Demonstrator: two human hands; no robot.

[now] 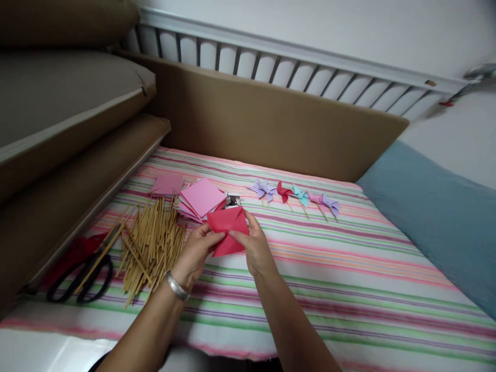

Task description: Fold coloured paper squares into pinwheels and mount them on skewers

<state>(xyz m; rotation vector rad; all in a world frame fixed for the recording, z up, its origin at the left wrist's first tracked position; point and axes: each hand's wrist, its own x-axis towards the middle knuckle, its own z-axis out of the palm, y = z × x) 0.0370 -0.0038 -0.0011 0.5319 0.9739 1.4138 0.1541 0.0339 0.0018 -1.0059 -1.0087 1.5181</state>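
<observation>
A red square of paper [228, 221] is held up between my two hands, over the striped cloth. My left hand [199, 248] pinches its left side, thumb on top. On the right side, my right hand [253, 243] grips it with the thumb pressed on the middle and the fingers behind the upper edge. Just behind the sheet lies a stack of pink paper squares [203, 196]. A small open box [233, 200] with metallic contents too small to name sits beside that stack. Left of my left hand is a heap of thin wooden sticks [155, 243].
Several paper pinwheels on sticks, one of them red [284, 191], lie in a row to the right. Black-handled scissors [91, 274] rest at the left near red material. Another pink stack [167, 184] lies farther back. Brown boards [263, 119] border the cloth [349, 289].
</observation>
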